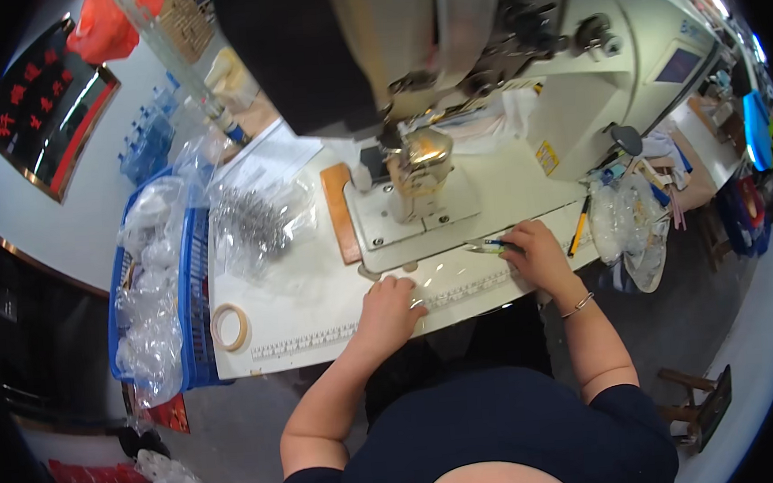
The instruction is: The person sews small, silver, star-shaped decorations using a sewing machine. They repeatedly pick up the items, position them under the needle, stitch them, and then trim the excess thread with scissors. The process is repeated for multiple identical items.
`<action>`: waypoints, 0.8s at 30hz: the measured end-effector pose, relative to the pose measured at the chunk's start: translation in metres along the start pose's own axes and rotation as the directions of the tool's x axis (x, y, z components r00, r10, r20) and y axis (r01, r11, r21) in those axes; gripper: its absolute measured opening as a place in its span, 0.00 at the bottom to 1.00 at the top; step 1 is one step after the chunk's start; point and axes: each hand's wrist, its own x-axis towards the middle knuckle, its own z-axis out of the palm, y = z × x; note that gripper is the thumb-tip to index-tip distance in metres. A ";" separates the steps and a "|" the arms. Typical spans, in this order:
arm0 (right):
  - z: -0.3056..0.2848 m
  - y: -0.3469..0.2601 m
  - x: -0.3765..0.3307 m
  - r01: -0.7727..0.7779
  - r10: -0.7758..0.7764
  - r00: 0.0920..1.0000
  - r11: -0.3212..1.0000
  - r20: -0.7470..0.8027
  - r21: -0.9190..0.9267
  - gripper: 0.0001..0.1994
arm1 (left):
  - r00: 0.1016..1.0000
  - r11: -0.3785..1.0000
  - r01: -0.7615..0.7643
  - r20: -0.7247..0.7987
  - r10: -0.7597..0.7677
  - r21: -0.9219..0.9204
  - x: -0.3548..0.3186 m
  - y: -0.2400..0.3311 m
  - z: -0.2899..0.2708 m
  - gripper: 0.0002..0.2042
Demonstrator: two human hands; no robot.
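My right hand (533, 252) is closed round a small pair of thread snips (482, 246), whose metal blades point left over the front of the sewing machine bed. My left hand (389, 315) rests at the table's front edge with its fingers curled and thumb to the right. A small shiny or clear bit shows by its fingertips, too small to name. A printed measuring scale (313, 339) runs along the table edge under both hands. Just beyond them stands the sewing machine (422, 173), its needle and presser foot area above a metal plate (416, 222).
A roll of tape (229, 327) and a clear bag of grey metallic pieces (257, 221) lie on the left. Beside the table is a blue basket (198, 315) of plastic bags. A yellow pen-like tool (579, 227) and a clear plastic bag (624, 218) are at the right edge. A wooden stool (702, 404) stands lower right.
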 end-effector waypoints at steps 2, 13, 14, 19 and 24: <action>-0.005 0.009 0.002 -0.011 0.010 0.999 0.999 -0.031 -0.033 0.13 | 0.966 0.984 0.152 0.227 -0.128 -0.094 0.009 0.000 -0.008 0.12; 0.004 0.054 0.168 0.080 -0.092 0.941 0.996 -0.325 -0.049 0.06 | 0.974 0.921 0.137 -0.118 -0.191 -0.365 -0.010 -0.007 -0.016 0.06; 0.009 0.052 0.186 0.048 -0.084 0.946 0.991 -0.312 -0.122 0.05 | 0.959 0.870 0.203 -0.090 -0.270 -0.449 -0.013 -0.006 -0.021 0.06; 0.011 0.066 0.236 -0.118 0.224 0.965 0.839 0.139 -0.531 0.11 | 0.882 0.553 0.275 -0.022 -0.470 -0.786 -0.025 -0.006 -0.030 0.05; -0.003 0.061 0.243 -0.208 0.262 0.963 0.874 0.066 -0.439 0.13 | 0.876 0.286 0.252 0.093 -0.473 -0.925 -0.029 -0.017 -0.026 0.05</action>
